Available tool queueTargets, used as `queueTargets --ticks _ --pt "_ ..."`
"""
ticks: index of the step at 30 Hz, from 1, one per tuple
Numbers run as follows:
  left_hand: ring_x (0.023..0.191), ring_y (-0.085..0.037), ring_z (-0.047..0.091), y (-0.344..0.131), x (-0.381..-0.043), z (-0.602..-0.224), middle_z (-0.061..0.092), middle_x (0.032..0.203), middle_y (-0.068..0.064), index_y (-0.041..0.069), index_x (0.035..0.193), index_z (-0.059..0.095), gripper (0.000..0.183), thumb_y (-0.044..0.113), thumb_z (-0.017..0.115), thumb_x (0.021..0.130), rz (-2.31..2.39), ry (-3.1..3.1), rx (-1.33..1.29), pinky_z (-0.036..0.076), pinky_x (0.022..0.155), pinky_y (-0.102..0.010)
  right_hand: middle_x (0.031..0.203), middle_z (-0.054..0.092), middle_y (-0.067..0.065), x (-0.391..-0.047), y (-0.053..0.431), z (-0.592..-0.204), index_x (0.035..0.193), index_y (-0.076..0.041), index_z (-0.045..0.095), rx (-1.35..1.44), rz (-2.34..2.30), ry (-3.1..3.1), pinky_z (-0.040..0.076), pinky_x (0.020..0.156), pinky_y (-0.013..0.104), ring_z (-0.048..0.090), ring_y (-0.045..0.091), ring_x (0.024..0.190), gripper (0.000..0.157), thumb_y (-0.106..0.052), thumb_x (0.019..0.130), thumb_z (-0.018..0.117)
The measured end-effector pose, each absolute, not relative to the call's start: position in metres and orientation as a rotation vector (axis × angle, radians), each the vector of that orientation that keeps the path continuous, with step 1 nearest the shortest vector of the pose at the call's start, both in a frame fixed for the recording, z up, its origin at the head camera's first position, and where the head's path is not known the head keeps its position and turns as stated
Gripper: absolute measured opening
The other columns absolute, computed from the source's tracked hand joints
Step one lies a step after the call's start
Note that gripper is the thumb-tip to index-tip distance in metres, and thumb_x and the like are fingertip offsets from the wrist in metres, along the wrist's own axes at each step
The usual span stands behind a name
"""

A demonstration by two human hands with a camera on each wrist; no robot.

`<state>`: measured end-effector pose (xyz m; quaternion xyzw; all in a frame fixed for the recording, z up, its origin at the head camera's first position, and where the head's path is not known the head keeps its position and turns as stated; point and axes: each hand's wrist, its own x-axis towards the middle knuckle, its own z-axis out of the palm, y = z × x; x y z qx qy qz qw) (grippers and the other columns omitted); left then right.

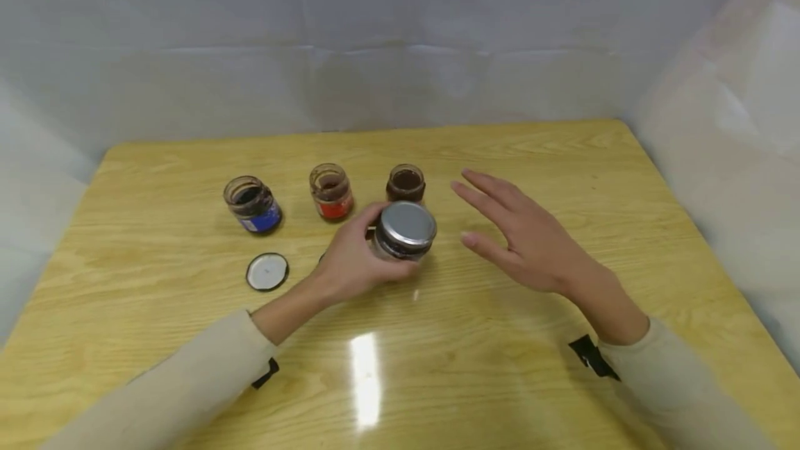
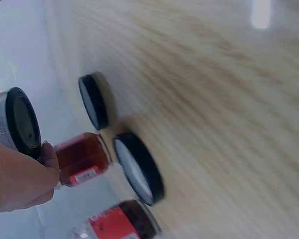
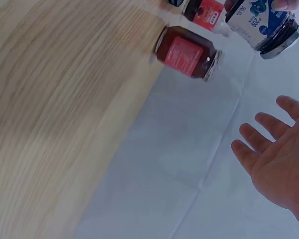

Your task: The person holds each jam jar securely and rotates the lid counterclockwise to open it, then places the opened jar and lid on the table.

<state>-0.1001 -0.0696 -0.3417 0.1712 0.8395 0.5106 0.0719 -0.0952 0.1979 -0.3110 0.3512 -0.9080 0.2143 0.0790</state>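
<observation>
My left hand (image 1: 359, 255) grips a glass jar (image 1: 407, 228) above the table, its silver lid on and facing up. In the right wrist view this jar (image 3: 261, 25) shows a blue and white label and dark contents. To the right of it my right hand (image 1: 521, 228) hovers with fingers spread, holding nothing. Behind the held jar stands an uncapped jar (image 1: 405, 182) with dark reddish contents. A red-labelled uncapped jar (image 1: 331, 193) is left of that, and a blue-labelled uncapped jar (image 1: 253, 205) farther left.
A loose lid (image 1: 267, 271) lies on the table in front of the blue-labelled jar. The left wrist view has two loose lids, a smaller-looking one (image 2: 93, 102) and a nearer one (image 2: 138, 168). White sheeting (image 1: 387, 40) hangs behind the wooden table (image 1: 531, 380).
</observation>
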Motion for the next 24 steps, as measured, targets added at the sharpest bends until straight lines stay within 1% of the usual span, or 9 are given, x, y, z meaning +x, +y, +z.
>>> queueTargets --ticks 3,7,10,14,21,24 --pt "0.108 -0.017 0.054 -0.076 -0.100 -0.347 0.058 0.118 0.002 0.016 0.132 0.051 0.077 0.027 0.087 0.066 1.564 2.524 0.514 0.040 0.095 -0.040 0.155 0.023 0.002 -0.096 0.190 -0.313 0.152 -0.022 0.026 1.064 0.665 -2.711 0.027 0.106 0.050 0.024 0.023 0.140 0.060 -0.046 0.100 0.043" --pt "0.107 -0.016 0.054 -0.084 -0.100 -0.351 0.058 0.116 0.003 0.016 0.131 0.052 0.075 0.029 0.087 0.066 1.564 2.544 0.538 0.041 0.094 -0.039 0.155 0.024 0.003 -0.097 0.180 -0.316 0.152 -0.021 0.027 1.077 0.680 -2.723 0.029 0.106 0.049 0.024 0.022 0.139 0.059 -0.045 0.100 0.042" --pt "0.106 -0.017 0.055 -0.089 -0.100 -0.351 0.057 0.117 0.002 0.015 0.131 0.052 0.075 0.029 0.087 0.066 1.543 2.553 0.548 0.041 0.093 -0.039 0.155 0.024 0.001 -0.097 0.176 -0.316 0.152 -0.019 0.028 1.074 0.701 -2.745 0.029 0.106 0.049 0.025 0.021 0.139 0.059 -0.045 0.100 0.041" --pt "0.107 -0.018 0.054 -0.094 -0.099 -0.350 0.057 0.117 0.000 0.014 0.132 0.051 0.077 0.027 0.086 0.066 1.505 2.550 0.539 0.041 0.094 -0.040 0.155 0.024 -0.001 -0.096 0.170 -0.317 0.152 -0.021 0.028 1.055 0.784 -2.778 0.028 0.106 0.050 0.024 0.020 0.139 0.058 -0.046 0.101 0.040" --pt "0.101 -0.019 0.057 -0.101 -0.099 -0.353 0.061 0.112 -0.001 0.016 0.131 0.051 0.074 0.028 0.085 0.067 1.440 2.573 0.504 0.044 0.088 -0.040 0.154 0.025 0.000 -0.095 0.155 -0.321 0.152 -0.022 0.027 1.075 0.878 -2.825 0.028 0.107 0.050 0.024 0.020 0.139 0.057 -0.048 0.101 0.036" --pt "0.099 -0.019 0.057 -0.103 -0.098 -0.354 0.061 0.112 -0.001 0.016 0.132 0.050 0.075 0.028 0.085 0.066 1.418 2.593 0.509 0.045 0.086 -0.039 0.154 0.024 0.000 -0.094 0.150 -0.323 0.152 -0.023 0.026 1.087 0.923 -2.845 0.027 0.107 0.048 0.023 0.020 0.139 0.057 -0.048 0.101 0.036"
